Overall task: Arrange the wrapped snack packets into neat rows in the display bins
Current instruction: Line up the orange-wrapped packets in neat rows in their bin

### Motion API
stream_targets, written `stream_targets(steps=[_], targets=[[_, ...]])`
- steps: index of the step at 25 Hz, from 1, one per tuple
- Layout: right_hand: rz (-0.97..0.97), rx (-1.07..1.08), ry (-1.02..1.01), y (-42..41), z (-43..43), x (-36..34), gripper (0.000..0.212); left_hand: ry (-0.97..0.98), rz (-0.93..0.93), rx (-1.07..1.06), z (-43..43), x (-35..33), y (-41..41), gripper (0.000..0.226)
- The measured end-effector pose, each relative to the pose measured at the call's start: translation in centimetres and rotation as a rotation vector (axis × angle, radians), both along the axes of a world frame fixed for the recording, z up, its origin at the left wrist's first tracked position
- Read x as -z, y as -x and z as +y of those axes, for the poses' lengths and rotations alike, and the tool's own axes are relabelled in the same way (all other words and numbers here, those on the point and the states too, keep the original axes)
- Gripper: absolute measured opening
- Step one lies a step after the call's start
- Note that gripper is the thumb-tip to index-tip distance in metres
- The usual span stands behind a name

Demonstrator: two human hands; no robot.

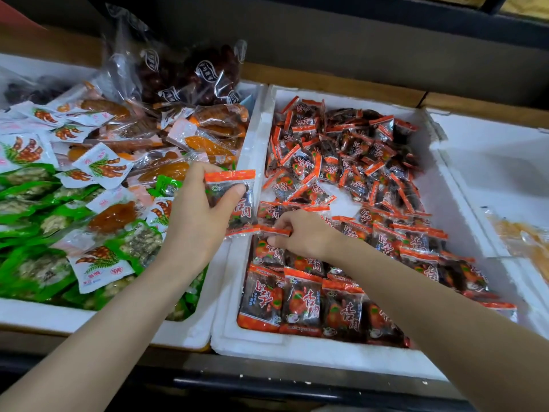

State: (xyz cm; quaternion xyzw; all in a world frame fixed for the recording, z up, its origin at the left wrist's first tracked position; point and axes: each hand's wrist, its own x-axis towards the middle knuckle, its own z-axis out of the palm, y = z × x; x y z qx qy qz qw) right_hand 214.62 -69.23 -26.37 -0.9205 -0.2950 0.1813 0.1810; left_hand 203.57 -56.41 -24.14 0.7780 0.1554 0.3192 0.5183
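A white foam bin [258, 138] in the middle holds many orange-edged dark snack packets. A neat row of packets [300, 301] lies along its near side, and a loose heap of packets [350, 162] fills the far part. My left hand [196, 215] holds a small stack of these packets [234, 197] upright above the bin's left wall, thumb across the front. My right hand [297, 233] pinches the orange edge of another packet [274, 230] lying in the bin's left middle.
The left foam bin [44, 316] is piled with green, white and orange snack packets, with clear bags of dark fruit [184, 72] behind. Another white bin [490, 150] stands at right with a yellowish packet [523, 236]. A dark shelf edge runs along the front.
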Motion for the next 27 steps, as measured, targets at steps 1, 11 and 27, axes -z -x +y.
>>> stream_targets(steps=[1,11,27], targets=[[-0.019,-0.022,0.03,0.0,-0.2,0.0,0.038,-0.004,0.01,0.006,-0.1,0.1,-0.1,0.014],[0.202,0.063,-0.647,3.9,-4.0,-3.8,0.013,0.009,0.014,0.258,-3.7,1.5,-2.6,0.009],[-0.179,-0.112,-0.106,-1.1,-6.5,0.9,0.033,-1.3,0.282,0.387,-0.5,5.4,-2.9,0.032]])
